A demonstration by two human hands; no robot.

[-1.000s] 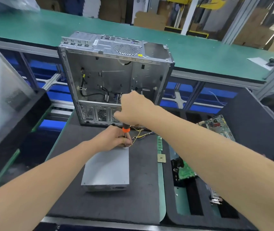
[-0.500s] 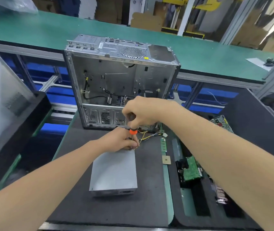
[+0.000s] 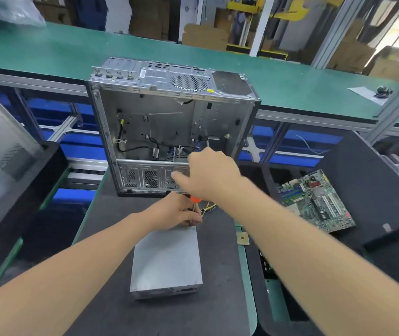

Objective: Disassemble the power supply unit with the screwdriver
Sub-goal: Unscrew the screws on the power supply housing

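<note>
Two grips, one screwdriver (image 3: 195,199): my right fingers (image 3: 181,177) wrap its orange handle, my left fingers (image 3: 192,217) pinch its shaft. It stands near upright, tip down at the power supply unit's (image 3: 167,260) one-o'clock corner. The unit lies lengthwise six-to-twelve on the worktop (image 3: 101,287).

- Left forearm (image 3: 72,270): bare, enters from the lower left corner and reaches forward and to the right, wrist straight.
- Left grip (image 3: 177,212): knuckles up, fingers curled, fingertips (image 3: 194,220) pinching the thin shaft of the screwdriver (image 3: 195,202) low down.
- Right forearm (image 3: 314,251): bare, enters from the lower right corner and runs up and to the left.
- Right grip (image 3: 211,174): back of hand to the camera, fisted downward over the screwdriver's handle, just above the other grip. Outline motion-blurred; one digit juts leftward.
</note>
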